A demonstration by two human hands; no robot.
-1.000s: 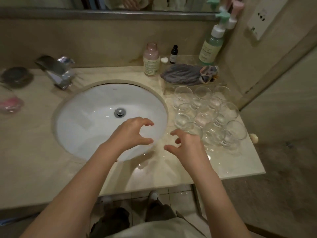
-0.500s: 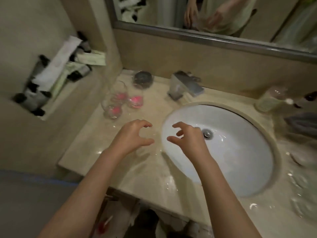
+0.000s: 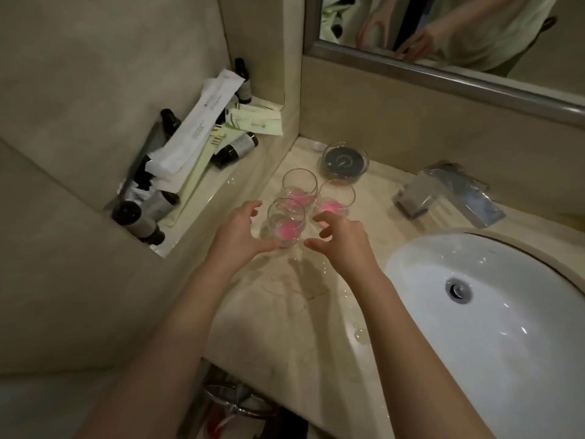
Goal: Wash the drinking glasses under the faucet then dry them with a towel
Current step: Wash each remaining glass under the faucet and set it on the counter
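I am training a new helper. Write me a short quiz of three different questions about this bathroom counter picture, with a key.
1. True or false: the sink lies to the right of the pink-stained glasses.
2. How many glasses with pink residue stand on the counter? A) two B) three C) five
3. Fill in: the left hand touches the ____ glass of the group.

Key: 1 true; 2 B; 3 nearest. The right hand reaches in beside it and holds nothing.

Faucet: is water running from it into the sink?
No: the faucet shows no stream, and the sink basin beside it holds no running water.
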